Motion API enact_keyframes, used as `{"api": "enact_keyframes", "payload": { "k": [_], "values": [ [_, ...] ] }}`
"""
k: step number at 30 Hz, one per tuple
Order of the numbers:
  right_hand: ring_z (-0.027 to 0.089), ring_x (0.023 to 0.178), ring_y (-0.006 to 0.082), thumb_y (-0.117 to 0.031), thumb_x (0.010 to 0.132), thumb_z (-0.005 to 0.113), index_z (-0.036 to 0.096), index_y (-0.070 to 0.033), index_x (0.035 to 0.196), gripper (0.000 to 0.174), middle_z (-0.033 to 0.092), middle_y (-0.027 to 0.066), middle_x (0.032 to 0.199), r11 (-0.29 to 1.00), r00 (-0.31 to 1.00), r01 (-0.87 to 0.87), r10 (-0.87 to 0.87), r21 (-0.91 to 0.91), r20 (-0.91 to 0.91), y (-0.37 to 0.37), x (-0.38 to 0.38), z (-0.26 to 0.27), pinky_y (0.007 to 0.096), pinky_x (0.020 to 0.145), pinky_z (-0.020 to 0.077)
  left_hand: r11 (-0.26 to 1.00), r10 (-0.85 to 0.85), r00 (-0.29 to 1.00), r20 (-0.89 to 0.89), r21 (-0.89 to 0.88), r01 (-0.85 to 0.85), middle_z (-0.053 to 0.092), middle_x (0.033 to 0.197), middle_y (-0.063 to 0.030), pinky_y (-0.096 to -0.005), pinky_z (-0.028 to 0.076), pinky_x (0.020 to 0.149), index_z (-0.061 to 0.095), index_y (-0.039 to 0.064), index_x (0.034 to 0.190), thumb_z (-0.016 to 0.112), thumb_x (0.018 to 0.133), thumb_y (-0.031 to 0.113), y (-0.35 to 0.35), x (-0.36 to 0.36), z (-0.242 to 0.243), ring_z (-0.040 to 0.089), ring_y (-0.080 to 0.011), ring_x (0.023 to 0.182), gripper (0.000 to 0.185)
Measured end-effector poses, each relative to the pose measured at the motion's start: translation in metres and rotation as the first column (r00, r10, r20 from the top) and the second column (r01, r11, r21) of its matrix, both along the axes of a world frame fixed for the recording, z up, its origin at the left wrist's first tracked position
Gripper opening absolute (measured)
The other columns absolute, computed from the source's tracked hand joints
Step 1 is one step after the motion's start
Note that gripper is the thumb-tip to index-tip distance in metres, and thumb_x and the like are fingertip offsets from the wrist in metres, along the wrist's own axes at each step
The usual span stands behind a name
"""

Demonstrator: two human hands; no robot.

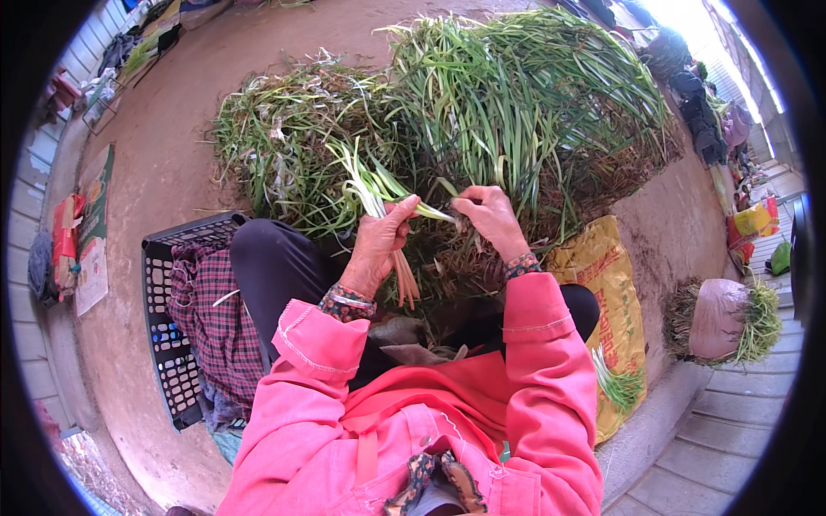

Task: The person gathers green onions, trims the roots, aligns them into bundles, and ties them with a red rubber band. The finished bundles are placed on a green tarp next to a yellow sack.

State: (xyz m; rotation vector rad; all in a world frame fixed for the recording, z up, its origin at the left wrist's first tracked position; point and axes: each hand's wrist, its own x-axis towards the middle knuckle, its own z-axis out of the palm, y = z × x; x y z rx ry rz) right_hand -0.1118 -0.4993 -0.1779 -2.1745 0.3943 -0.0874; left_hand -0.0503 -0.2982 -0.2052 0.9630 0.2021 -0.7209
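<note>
My left hand [381, 242] grips a small bunch of peeled green stalks [369, 193], with pale stems hanging below the fist and leaves pointing up and away. One stalk [431, 211] lies across between my two hands, its root end towards the right. My right hand [489, 216] pinches at that dark, rooty end with thumb and fingers. Just beyond my hands rises a large heap of long-leaved green plants [490, 109], with brown soil-covered roots at its near side. Left of it spreads a pile of leaf and root scraps [303, 142].
A black plastic crate [160, 284] with a checked cloth [213, 316] stands at my left. On my right, a yellow woven sack [613, 271] bears writing and carries a small bunch of cleaned stalks [618, 380]. Farther right sits a wrapped bundle of plants [719, 319].
</note>
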Motion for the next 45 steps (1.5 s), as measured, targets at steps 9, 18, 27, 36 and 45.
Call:
{"api": "enact_keyframes", "payload": {
  "k": [9,18,27,36,45],
  "values": [
    [0.065,0.075,0.0372,-0.017,0.084,0.06,0.064,-0.003,0.081,0.015,0.064,0.0159,0.082,0.613,0.944,0.314,-0.284,-0.725,0.168,-0.046,-0.036,-0.015,0.0446,0.067,0.0528,0.987,0.156,0.986,-0.058,-0.039,-0.158,0.062,0.075,0.0015,-0.0154,0.025,0.04,0.068,0.006,0.091,0.072,0.086,0.016,0.006,0.009,-0.005,0.038,-0.0004,0.049,0.013],
    [0.062,0.071,0.0217,-0.021,0.081,0.072,0.058,-0.005,0.107,0.033,0.064,0.0108,0.079,0.976,0.971,-0.129,0.16,-0.176,0.178,0.013,-0.018,0.006,0.0363,0.066,0.0497,0.994,0.108,0.99,-0.094,0.017,-0.107,0.063,0.075,0.0013,-0.0145,0.03,0.04,0.066,0.008,0.089,0.075,0.083,0.019,0.007,0.017,0.001,0.052,-0.0036,0.057,0.015],
    [0.036,0.049,0.0056,-0.021,0.09,0.061,0.069,0.002,0.081,0.026,0.043,-0.003,0.053,0.965,1.0,-0.005,0.003,0.261,0.008,-0.029,-0.016,-0.013,0.0258,0.046,0.0285,0.851,0.52,0.854,0.019,0.079,-0.519,0.056,0.093,-0.008,-0.0168,0.034,0.039,0.049,0.002,0.112,0.077,0.078,0.013,0.038,0.063,-0.025,0.065,-0.0251,0.077,0.045],
    [0.051,0.05,0.0175,-0.02,0.086,0.065,0.069,0.001,0.079,0.022,0.056,0.0061,0.058,0.999,0.98,-0.035,0.04,-0.027,0.197,-0.015,-0.017,-0.02,0.0308,0.049,0.0376,0.964,0.253,0.967,-0.01,0.084,-0.252,0.071,0.096,-0.0056,-0.019,0.032,0.046,0.065,0.006,0.101,0.074,0.083,0.025,-0.028,0.002,-0.04,0.07,-0.018,0.089,0.028],
    [0.063,0.066,0.0333,-0.019,0.085,0.066,0.064,-0.005,0.079,0.015,0.06,0.0112,0.076,0.83,0.962,-0.11,0.226,-0.547,0.15,0.037,-0.028,-0.031,0.0399,0.059,0.0513,0.952,0.283,0.952,0.115,0.088,-0.293,0.069,0.082,-0.0043,-0.0219,0.039,0.05,0.068,0.002,0.093,0.075,0.083,0.021,-0.055,-0.017,-0.028,0.066,-0.0121,0.068,0.023]
  ]
}}
